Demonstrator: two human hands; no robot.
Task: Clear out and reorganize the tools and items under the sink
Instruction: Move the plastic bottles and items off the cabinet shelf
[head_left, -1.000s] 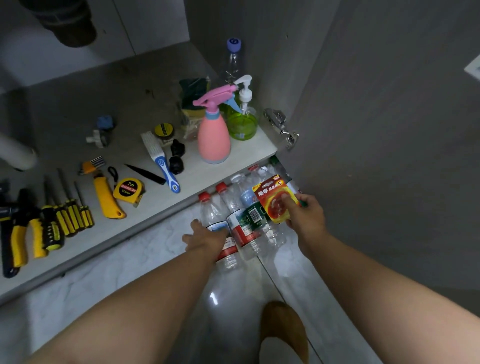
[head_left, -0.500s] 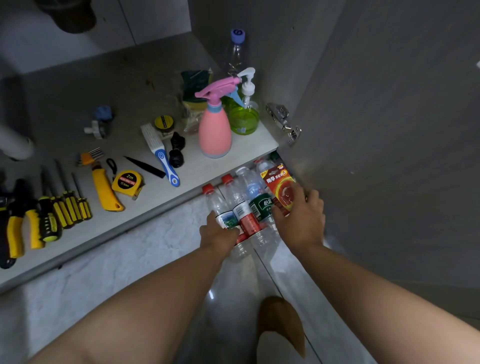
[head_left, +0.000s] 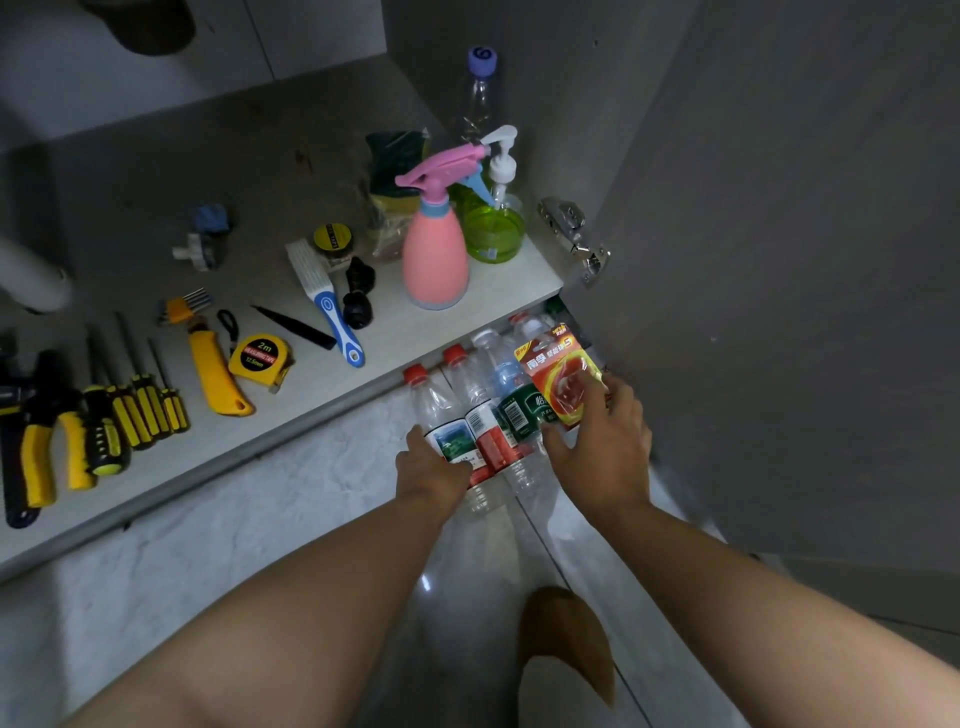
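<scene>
Several empty plastic bottles (head_left: 483, 410) lie side by side on the tiled floor below the cabinet's front edge. My left hand (head_left: 431, 470) is clasped on the leftmost bottle's label. My right hand (head_left: 602, 452) rests on the right side of the row, its fingers touching a red and orange blister pack (head_left: 558, 374) that lies on top of the bottles. On the cabinet floor (head_left: 291, 171) stand a pink spray bottle (head_left: 434, 254), a green pump bottle (head_left: 493, 231) and a clear bottle (head_left: 480, 93) with a purple cap.
Tools lie in a row on the cabinet floor: pliers (head_left: 36, 431), screwdrivers (head_left: 135, 400), a yellow knife (head_left: 213, 371), a tape measure (head_left: 260, 356), a blue-handled brush (head_left: 324, 299). The open cabinet door (head_left: 779, 260) stands at the right. A slipper (head_left: 566, 649) is on the floor below.
My right hand has set the blister pack down onto the bottles and now lies flat over it. My left hand slid further onto the leftmost bottle.
</scene>
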